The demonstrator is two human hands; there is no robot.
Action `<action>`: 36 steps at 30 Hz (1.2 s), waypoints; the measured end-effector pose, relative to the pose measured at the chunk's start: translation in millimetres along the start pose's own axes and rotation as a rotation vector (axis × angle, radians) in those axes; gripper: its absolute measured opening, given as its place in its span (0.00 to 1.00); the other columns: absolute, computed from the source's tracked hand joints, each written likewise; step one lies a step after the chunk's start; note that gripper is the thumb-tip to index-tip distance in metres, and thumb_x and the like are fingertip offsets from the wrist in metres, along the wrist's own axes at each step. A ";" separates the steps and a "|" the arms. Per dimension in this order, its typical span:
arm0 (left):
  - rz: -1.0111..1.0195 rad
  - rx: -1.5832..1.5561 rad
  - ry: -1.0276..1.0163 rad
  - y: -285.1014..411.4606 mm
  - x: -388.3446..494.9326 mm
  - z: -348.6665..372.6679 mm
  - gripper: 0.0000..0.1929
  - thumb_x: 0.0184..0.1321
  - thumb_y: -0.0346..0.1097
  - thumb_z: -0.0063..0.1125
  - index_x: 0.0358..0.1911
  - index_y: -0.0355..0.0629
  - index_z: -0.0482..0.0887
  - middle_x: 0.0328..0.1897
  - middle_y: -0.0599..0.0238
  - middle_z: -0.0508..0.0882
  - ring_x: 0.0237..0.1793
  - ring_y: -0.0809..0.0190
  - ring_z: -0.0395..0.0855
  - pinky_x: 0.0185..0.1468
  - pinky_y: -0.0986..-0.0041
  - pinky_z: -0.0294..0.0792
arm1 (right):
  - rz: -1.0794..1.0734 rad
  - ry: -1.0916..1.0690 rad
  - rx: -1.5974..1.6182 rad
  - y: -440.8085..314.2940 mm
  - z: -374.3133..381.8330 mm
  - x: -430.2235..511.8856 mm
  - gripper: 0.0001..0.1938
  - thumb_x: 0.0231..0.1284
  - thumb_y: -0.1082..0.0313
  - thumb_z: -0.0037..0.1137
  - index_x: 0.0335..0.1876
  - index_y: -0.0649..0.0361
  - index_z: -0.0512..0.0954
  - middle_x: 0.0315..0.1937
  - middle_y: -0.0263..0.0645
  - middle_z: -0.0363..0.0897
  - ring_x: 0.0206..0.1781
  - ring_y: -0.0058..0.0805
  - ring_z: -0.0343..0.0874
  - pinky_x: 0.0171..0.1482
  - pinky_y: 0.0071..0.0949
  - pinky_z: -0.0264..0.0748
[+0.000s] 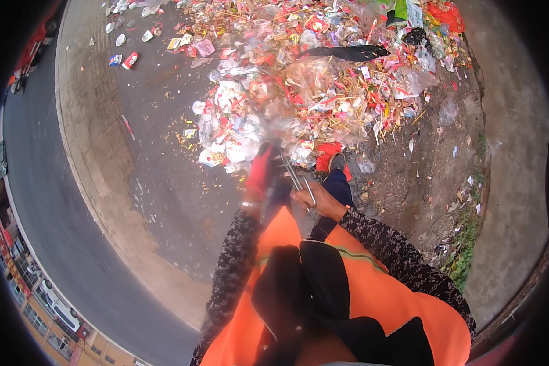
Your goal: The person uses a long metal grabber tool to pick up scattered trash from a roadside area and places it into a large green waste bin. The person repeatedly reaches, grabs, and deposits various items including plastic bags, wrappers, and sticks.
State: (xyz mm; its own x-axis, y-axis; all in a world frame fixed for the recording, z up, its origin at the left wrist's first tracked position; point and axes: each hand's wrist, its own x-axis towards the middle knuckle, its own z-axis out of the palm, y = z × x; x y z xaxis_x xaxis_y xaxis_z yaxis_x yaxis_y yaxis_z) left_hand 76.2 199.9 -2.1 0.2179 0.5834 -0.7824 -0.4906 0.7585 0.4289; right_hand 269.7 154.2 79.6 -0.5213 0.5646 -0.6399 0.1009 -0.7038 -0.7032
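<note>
A large heap of mixed litter (311, 87), with plastic bags, paper and thin wooden sticks, lies on the ground before me. My right hand (318, 199) is closed around the bare metal handle (305, 191) of a long tool that points toward the heap. My left hand (261, 171), in a red and dark glove, is blurred beside the metal shafts at the heap's near edge; whether it grips them is unclear. The tool's far end is blurred over the litter. A red plastic bag (328, 153) lies by my shoe (336, 162).
At the left, a paved road (41, 183) curves past a concrete strip (91, 151). A red box (130, 61) and white cups lie on the asphalt. Weeds (462, 251) grow along a concrete slab (512, 183) at the right. A white vehicle (59, 306) stands beyond the road.
</note>
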 end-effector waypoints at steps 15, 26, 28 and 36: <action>-0.024 0.041 0.270 -43.8 224.8 70.2 0.13 0.63 0.41 0.61 0.45 0.41 0.79 0.34 0.59 0.88 0.19 0.69 0.75 0.22 0.77 0.68 | 0.098 0.070 0.845 47.2 -129.0 128.3 0.09 0.63 0.63 0.54 0.34 0.58 0.70 0.23 0.25 0.62 0.23 0.16 0.63 0.25 0.23 0.64; 0.134 0.335 -0.059 -33.1 254.5 199.5 0.26 0.64 0.42 0.60 0.62 0.38 0.71 0.31 0.58 0.89 0.15 0.71 0.74 0.19 0.78 0.63 | 0.055 0.359 0.701 55.4 -198.5 100.4 0.06 0.64 0.70 0.47 0.42 0.61 0.71 0.20 0.26 0.62 0.21 0.17 0.62 0.28 0.20 0.66; 0.122 0.305 -0.008 -37.8 241.9 198.7 0.27 0.64 0.43 0.60 0.63 0.40 0.71 0.30 0.60 0.88 0.15 0.71 0.74 0.19 0.78 0.64 | 0.047 0.264 0.598 65.0 -207.8 89.5 0.06 0.64 0.70 0.47 0.42 0.62 0.72 0.21 0.25 0.63 0.21 0.16 0.63 0.27 0.20 0.66; 0.181 0.303 0.207 -43.7 240.9 159.2 0.22 0.63 0.47 0.62 0.53 0.41 0.74 0.30 0.60 0.87 0.16 0.69 0.76 0.20 0.76 0.66 | -0.129 0.150 0.258 86.5 -211.7 105.5 0.11 0.64 0.65 0.52 0.33 0.67 0.73 0.29 0.36 0.72 0.33 0.22 0.74 0.33 0.26 0.72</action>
State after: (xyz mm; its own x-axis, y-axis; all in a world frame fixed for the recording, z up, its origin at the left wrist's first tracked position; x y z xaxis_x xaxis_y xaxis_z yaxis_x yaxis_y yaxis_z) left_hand 284.4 353.5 -137.5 -0.0387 0.6677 -0.7435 -0.2280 0.7185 0.6571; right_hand 402.8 244.2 -114.4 -0.3832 0.7002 -0.6025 -0.1865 -0.6975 -0.6919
